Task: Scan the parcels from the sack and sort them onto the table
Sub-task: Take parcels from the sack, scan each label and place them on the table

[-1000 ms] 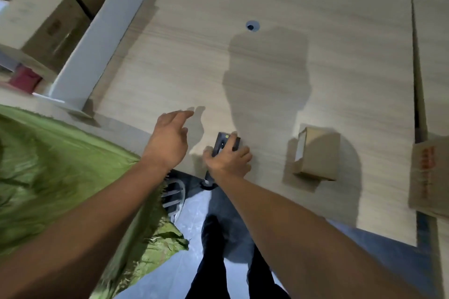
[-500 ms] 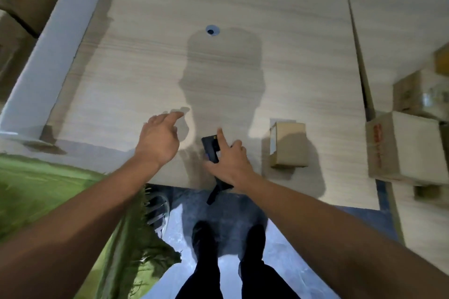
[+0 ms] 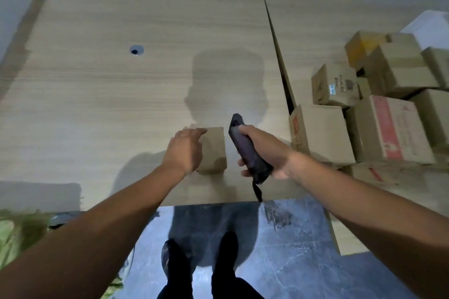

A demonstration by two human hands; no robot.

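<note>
The small parcel [image 3: 213,150] lies on the table [image 3: 97,94] near its front edge, long axis running near to far. The left hand [image 3: 184,150] is nearer — fingers loosely spread over its left side, contact unclear. Just right of the parcel, the right hand [image 3: 264,153] grips the dark scanner [image 3: 245,150], nose pointing far — not yet at the box.

Wooden table [image 3: 121,94]; small parcel [image 3: 215,150]
</note>
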